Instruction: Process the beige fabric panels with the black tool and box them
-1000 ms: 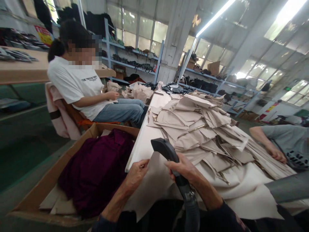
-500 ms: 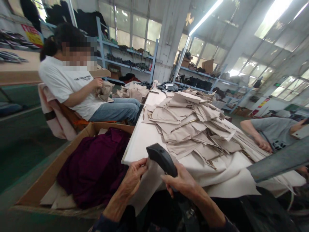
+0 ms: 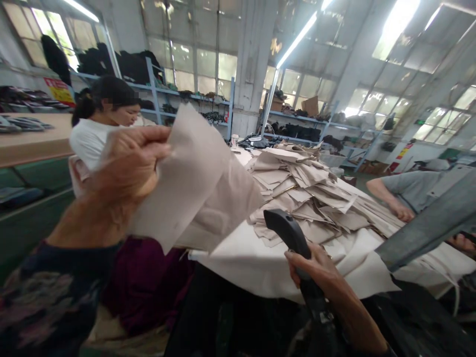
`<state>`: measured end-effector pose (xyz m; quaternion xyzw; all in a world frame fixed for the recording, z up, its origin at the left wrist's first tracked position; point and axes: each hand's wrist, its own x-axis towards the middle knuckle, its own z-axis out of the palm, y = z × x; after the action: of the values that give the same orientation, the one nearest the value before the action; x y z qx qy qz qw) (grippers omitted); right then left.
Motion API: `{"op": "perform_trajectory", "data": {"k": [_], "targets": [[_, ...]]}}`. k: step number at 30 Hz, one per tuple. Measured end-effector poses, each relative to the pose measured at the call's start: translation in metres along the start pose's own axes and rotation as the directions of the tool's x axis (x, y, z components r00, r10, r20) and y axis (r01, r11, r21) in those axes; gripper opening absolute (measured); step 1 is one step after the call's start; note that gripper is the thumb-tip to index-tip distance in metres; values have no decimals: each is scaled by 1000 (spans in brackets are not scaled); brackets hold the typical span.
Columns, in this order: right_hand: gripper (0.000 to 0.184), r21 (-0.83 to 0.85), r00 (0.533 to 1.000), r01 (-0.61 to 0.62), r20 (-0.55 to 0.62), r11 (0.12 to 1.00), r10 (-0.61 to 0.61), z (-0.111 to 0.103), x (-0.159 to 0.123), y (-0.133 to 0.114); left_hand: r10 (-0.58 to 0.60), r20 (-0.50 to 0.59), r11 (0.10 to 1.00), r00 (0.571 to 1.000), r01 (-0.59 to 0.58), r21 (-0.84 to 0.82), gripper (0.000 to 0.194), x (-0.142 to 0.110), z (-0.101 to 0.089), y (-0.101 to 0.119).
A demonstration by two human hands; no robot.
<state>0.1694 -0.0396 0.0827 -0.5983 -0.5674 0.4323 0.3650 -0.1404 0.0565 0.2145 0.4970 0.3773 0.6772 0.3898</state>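
My left hand [image 3: 128, 171], partly blurred, is raised at the left and pinches the edge of a beige fabric piece [image 3: 193, 183]. The piece hangs in the air, folded over itself, its lower part in front of the table's corner. Lower right, my right hand [image 3: 320, 270] is wrapped round a black curved tool [image 3: 288, 230] with a blunt tip pointing up and left; its exact kind does not show. Behind the tool, a big heap of beige fabric pieces [image 3: 297, 188] lies on the white-covered table [image 3: 238, 255].
Dark purple cloth [image 3: 148, 282] lies in a cardboard box at lower left. A person in a white shirt [image 3: 89, 139] sits beyond my left hand. Another person's arm [image 3: 388, 198] rests at the table's right. A grey metal post [image 3: 427, 218] slants across the right side.
My left hand has risen up and left with the fabric piece, drawing it away from the black tool. My right hand and the tool have shifted right.
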Motion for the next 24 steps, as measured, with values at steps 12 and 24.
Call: {"op": "perform_trajectory", "data": {"k": [12,24], "targets": [[34,12,986,-164,-28,986,164,-6,-31,41,108,841,234,531,-835,497,30,-46,89,-194],[23,-19,954,-277,117,961,277,16,-2,44,309,729,320,611,-789,525,48,-135,6,-301]]}}
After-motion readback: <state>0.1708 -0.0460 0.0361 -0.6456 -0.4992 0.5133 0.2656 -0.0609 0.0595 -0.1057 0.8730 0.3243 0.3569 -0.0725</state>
